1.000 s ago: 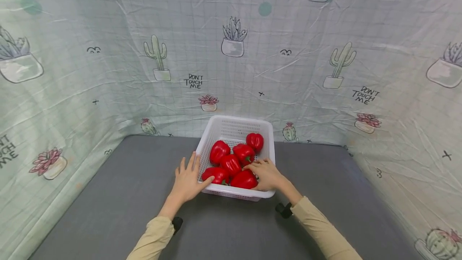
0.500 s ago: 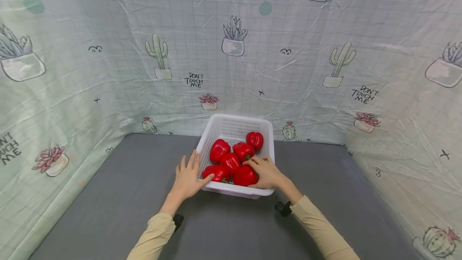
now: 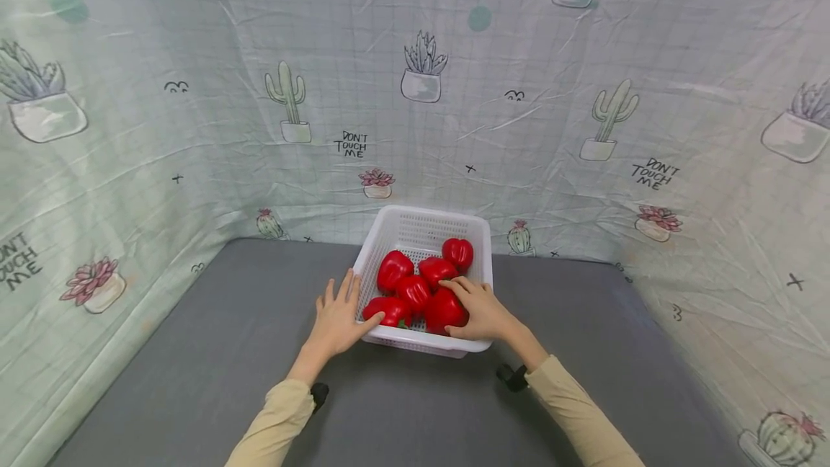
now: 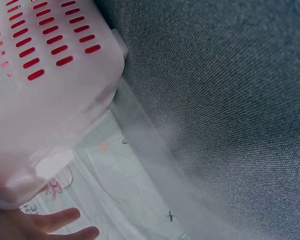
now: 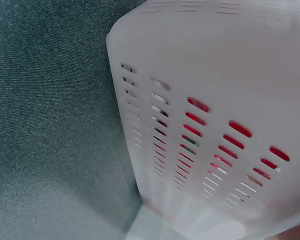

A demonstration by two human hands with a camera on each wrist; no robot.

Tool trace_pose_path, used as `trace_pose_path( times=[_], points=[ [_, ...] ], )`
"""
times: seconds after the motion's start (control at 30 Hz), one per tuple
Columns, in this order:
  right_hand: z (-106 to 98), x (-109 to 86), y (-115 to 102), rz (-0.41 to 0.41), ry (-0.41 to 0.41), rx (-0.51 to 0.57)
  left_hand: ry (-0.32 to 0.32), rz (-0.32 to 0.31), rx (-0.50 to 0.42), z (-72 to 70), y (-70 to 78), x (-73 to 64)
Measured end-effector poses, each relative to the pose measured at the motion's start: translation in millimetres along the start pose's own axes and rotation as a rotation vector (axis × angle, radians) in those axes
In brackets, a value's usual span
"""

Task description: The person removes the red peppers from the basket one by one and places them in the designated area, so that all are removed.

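Observation:
A white perforated plastic basket [image 3: 415,341] holds several red bell peppers. My right hand [image 3: 485,313] reaches over the basket's front right corner, its fingers and thumb curled around a red bell pepper [image 3: 444,313]. Spread and fairly straight, the fingers of my left hand [image 3: 333,324] rest at the left rim, with the thumb over the front left corner beside another pepper [image 3: 387,309]. In the left wrist view, the fingers of the left hand [image 4: 50,227] show under the basket wall [image 4: 55,105]. The right wrist view has mostly the basket's slotted wall [image 5: 190,65], with red behind the slots.
Other peppers lie deeper in the basket: one at the left [image 3: 394,271], one in the middle [image 3: 413,292] and one in the far right corner [image 3: 457,254]. The basket stands on a grey table [image 3: 227,352], near a cactus-print curtain [image 3: 421,135] around the back and sides.
The pepper under my right hand has shifted slightly up and to the right, and my fingers have closed further around it. The left hand has stayed at the rim.

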State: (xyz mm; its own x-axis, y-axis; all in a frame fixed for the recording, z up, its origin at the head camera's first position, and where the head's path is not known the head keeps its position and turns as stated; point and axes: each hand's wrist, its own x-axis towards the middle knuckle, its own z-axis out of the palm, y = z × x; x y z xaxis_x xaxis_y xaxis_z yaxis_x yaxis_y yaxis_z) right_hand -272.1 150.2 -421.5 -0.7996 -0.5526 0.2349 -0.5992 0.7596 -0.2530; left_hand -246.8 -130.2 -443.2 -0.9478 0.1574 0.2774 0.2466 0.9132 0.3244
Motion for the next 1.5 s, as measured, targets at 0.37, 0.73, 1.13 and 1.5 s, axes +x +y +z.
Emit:
trace_pose_path(
  times=[0.37,0.73,1.13,1.5],
  points=[
    [-10,-20.1,-3,-0.033,0.199,-0.006,0.004,-0.016,-0.001,3.7,2.6,-2.8],
    [-29,-30.2,-1,-0.07,0.277,-0.013,0.005,-0.019,-0.008,1.1,4.2,-0.1],
    [-50,-41.3,5,-0.078,0.352,-0.067,-0.007,-0.017,0.004,1.8,2.3,-0.8],
    [-60,-52.5,16,-0.059,0.411,-0.068,-0.006,-0.019,-0.009,0.1,0.8,-2.0]
  ],
)
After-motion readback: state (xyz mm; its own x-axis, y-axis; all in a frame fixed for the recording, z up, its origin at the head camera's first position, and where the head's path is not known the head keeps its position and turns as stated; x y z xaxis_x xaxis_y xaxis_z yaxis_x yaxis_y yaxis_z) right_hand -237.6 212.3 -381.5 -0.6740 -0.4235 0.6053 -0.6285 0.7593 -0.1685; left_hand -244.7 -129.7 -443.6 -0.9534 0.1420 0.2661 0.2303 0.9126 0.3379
